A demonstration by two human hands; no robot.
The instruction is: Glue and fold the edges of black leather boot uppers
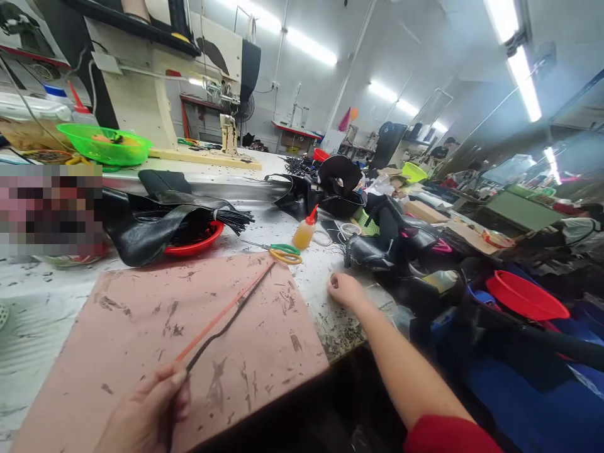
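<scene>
My left hand (158, 402) pinches the near end of a thin black strip (221, 330) at the lower left. An orange-pink strip (212, 324) runs up from the same fingers, and both meet near the far edge of the pink board (141, 314). My right hand (343, 289) is closed over the worn table to the right of the board; what its fingers hold, if anything, is hidden. Scissors with green and yellow handles (285, 253) lie at the board's far edge. Just behind them stands a glue bottle (303, 234) with a red tip.
A red bowl (198, 242) with black strips sits behind the board, partly under black leather (146, 236). Black leather pieces (377, 248) are piled at right, near a red basin (526, 296). A sewing machine (229, 135) and green basket (101, 146) stand farther back.
</scene>
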